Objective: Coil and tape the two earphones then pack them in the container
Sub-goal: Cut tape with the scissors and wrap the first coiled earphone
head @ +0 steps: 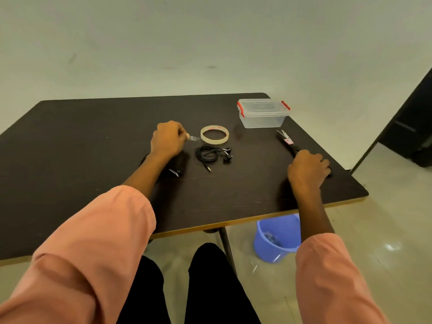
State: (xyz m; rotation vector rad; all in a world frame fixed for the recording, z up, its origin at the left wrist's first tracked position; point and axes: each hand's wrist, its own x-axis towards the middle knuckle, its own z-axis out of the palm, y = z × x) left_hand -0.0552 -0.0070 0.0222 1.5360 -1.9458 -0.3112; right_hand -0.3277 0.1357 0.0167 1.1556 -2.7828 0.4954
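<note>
Legs in dark trousers occupy the bottom centre of the frame, with peach sleeves (98,242) at the lower left and lower right. Blue bucket (277,239) stands on the floor right of centre, just beyond the near edge of the dark desk (93,127).

Right hand (307,169), at centre right, has its grip closed round the handles of the scissors (286,141), whose blades lie on the desk pointing toward the top of the frame.

Left hand (167,140), left of centre, pinches the free end of a clear tape strip (194,137) drawn from the tape roll (214,134), which lies flat just right of that hand.

Coiled earphone (212,155), black, lies at centre frame just below the roll, its plug nearest the viewer and its buds to the right. Second earphone (176,172) lies partly hidden under the left forearm; whether it is coiled cannot be told.

Clear container (263,113) with red clips stands in the upper right of the desk, lid on, well apart from both earphones.
</note>
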